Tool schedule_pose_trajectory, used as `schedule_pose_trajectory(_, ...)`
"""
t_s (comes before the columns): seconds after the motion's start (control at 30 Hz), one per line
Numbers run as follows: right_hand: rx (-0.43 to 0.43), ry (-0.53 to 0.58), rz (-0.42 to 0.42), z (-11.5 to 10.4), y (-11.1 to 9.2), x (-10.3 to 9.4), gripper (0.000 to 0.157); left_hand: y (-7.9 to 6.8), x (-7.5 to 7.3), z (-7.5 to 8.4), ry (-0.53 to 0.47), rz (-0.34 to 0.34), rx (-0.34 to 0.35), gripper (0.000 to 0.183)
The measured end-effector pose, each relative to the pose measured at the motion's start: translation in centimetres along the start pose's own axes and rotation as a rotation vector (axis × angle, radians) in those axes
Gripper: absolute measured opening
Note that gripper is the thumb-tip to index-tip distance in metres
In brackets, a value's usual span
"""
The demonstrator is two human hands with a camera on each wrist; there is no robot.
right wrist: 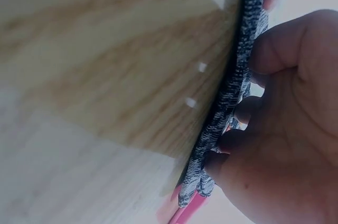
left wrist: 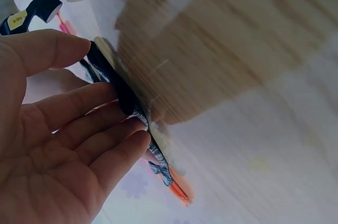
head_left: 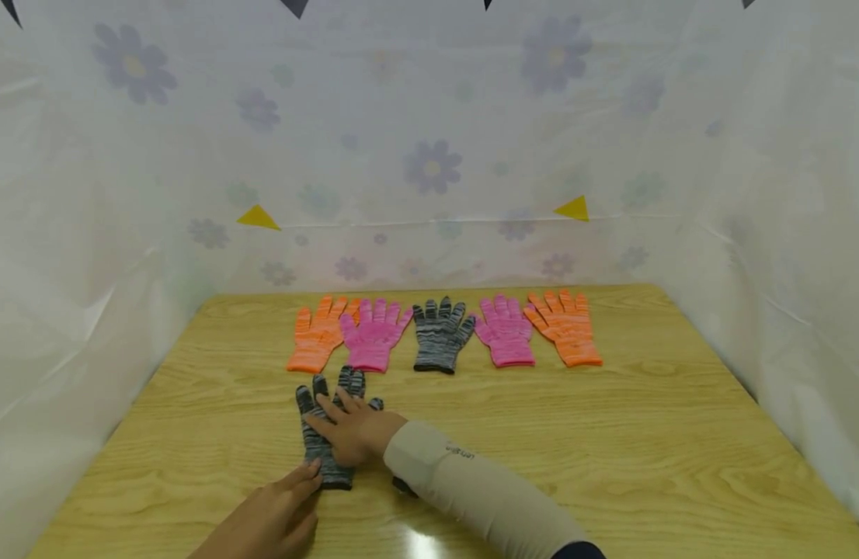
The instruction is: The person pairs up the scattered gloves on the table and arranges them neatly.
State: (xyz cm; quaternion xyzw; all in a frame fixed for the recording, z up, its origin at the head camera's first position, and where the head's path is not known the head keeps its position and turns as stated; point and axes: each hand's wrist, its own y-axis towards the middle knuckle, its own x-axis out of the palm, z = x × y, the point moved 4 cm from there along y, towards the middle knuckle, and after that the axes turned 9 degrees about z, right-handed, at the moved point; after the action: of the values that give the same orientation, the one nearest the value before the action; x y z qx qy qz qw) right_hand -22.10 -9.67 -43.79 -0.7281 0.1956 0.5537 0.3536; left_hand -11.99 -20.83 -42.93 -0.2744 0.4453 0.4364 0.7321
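A black-and-grey knit glove [head_left: 337, 475] lies flat on the table with its fingers pointing away from me and its dark cuff toward me. My right hand [head_left: 363, 435] rests palm down across it, fingers spread and pressing on the knit. At the cuff's left corner, my left hand [head_left: 272, 505] touches the glove with its fingertips. The left wrist view shows fairly straight fingers [left wrist: 113, 139] along the dark cuff [left wrist: 121, 92], thumb at the edge. In the right wrist view the fingers [right wrist: 243, 110] lie against the glove [right wrist: 227, 97]. Part of it is hidden under my right hand.
Behind lies a row of gloves: orange [head_left: 318, 338], pink [head_left: 373, 334], black-and-grey [head_left: 439, 338], pink [head_left: 506, 334] and orange [head_left: 569, 330]. The wooden table [head_left: 646, 435] is enclosed by a white flowered sheet [head_left: 373, 178] at the back and sides.
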Motion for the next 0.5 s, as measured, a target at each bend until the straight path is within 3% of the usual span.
schedule_pose_trajectory(0.2,-0.051,-0.038,0.064,0.0,-0.2,-0.3,0.063,0.0,0.0,-0.1,-0.006,-0.013,-0.020,0.050)
schedule_pose_trajectory(0.5,-0.067,-0.190,0.322,0.4,-3.4,-1.2,0.049,0.0,0.1,0.0,0.033,-0.002,-0.025,0.052)
